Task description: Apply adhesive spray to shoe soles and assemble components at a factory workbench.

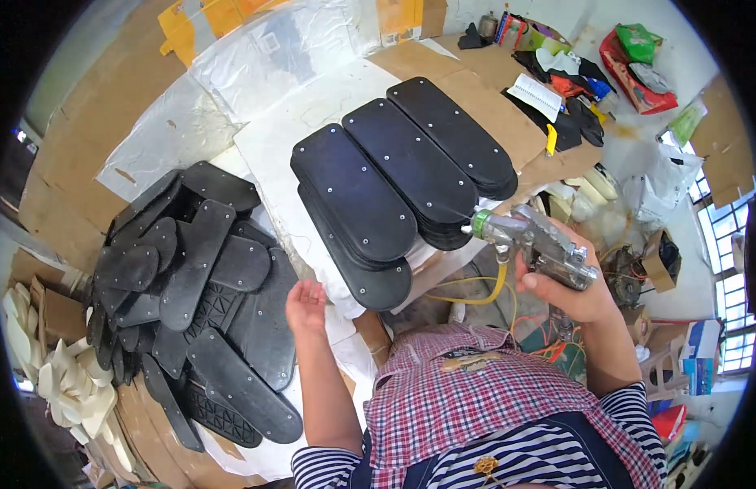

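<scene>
No word or number can be read. Marks on the pages of the open spiral notebook (538,96) are too small to make out, and any print on the blue-and-white box (701,359) or the checked apron (468,363) is too blurred.

The right hand (572,295) grips a metal spray gun (549,248), its green-collared nozzle directed left and a yellow hose (500,285) hanging below the front end. Three stacks of round-ended black plates (409,155), fitted with small metal studs, stand side by side on a white sheet (313,107). The left hand (306,307) is empty, palm up, fingers slightly bent, between these stacks and a loose heap of black parts (197,265).
</scene>
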### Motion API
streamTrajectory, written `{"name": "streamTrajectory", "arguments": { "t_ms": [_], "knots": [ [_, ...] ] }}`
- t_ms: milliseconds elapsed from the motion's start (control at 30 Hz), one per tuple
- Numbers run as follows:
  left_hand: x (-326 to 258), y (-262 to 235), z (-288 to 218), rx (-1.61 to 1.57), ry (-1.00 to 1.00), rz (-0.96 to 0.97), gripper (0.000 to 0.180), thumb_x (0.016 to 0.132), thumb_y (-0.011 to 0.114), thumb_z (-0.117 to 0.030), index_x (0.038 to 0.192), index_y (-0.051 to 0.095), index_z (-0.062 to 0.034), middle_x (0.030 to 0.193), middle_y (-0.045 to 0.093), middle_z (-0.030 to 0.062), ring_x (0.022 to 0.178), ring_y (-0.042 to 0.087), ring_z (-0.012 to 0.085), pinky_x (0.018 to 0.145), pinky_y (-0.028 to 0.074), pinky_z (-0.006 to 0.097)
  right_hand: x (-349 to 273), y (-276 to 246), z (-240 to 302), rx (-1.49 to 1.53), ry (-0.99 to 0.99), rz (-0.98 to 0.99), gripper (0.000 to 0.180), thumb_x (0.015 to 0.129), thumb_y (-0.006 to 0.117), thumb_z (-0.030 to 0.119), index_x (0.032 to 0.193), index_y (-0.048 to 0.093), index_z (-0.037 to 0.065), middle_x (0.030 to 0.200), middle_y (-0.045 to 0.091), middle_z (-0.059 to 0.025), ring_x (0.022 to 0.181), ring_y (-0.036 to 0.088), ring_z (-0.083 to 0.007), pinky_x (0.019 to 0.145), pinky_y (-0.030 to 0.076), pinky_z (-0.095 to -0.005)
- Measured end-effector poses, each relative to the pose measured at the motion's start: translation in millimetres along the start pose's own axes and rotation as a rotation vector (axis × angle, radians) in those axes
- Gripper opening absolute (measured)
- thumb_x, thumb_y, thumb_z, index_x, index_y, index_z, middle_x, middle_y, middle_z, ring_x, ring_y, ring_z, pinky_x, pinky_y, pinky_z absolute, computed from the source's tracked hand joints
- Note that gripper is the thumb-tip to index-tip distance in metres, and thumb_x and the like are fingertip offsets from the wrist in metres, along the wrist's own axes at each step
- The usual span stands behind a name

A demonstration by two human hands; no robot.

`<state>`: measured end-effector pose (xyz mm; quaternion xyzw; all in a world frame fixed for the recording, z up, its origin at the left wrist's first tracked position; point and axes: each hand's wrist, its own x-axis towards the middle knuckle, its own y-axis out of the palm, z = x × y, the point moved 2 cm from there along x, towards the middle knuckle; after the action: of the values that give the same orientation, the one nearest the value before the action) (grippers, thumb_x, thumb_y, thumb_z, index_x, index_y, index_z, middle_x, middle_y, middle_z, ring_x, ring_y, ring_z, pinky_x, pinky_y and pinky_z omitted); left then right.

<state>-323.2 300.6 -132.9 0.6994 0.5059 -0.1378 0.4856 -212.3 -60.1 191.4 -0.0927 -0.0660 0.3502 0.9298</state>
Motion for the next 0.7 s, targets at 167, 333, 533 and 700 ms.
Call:
{"name": "streamTrajectory", "arguments": {
  "t_ms": [167,333,533,700],
  "knots": [
    [-4,10,15,0.246,-0.04,0.044,0.027,0.086,0.055,-0.018,0.108,0.05,-0.0036,0.096,0.057,0.0082,0.078,0.057,0.0261,0.067,0.048,0.036,-26,-19,5,-0.133,0.122,-0.097,0.058,0.075,0.065,0.003,0.129,0.044,0.0,0.086,0.058,-0.0019,0.077,0.054,-0.0083,0.07,0.045,-0.0238],
    [1,9,11,0.373,0.002,-0.014,0.025,0.083,0.054,-0.011,0.108,0.05,-0.005,0.096,0.058,0.0093,0.075,0.058,0.0235,0.062,0.047,0.034,-53,-38,1,-0.317,0.155,0.143,0.059,0.071,0.066,-0.001,0.127,0.046,0.002,0.086,0.061,-0.0043,0.075,0.057,-0.0098,0.068,0.046,-0.0253],
    [-10,43,57,0.428,-0.182,0.132,0.024,0.083,0.05,-0.006,0.107,0.05,-0.0043,0.102,0.059,0.0129,0.079,0.06,0.027,0.068,0.05,0.036,-54,-35,1,-0.153,0.211,0.13,0.063,0.07,0.07,0.004,0.128,0.046,0.001,0.085,0.062,-0.0037,0.076,0.057,-0.0094,0.068,0.046,-0.0251],
    [-26,71,107,0.268,-0.384,0.156,0.018,0.087,0.049,-0.012,0.103,0.049,-0.004,0.096,0.059,0.0136,0.084,0.059,0.0313,0.077,0.049,0.041,-48,-39,2,-0.024,0.178,-0.064,0.065,0.071,0.069,0.005,0.13,0.043,0.0,0.084,0.06,-0.0046,0.076,0.056,-0.01,0.07,0.045,-0.0252]
  ]
}}
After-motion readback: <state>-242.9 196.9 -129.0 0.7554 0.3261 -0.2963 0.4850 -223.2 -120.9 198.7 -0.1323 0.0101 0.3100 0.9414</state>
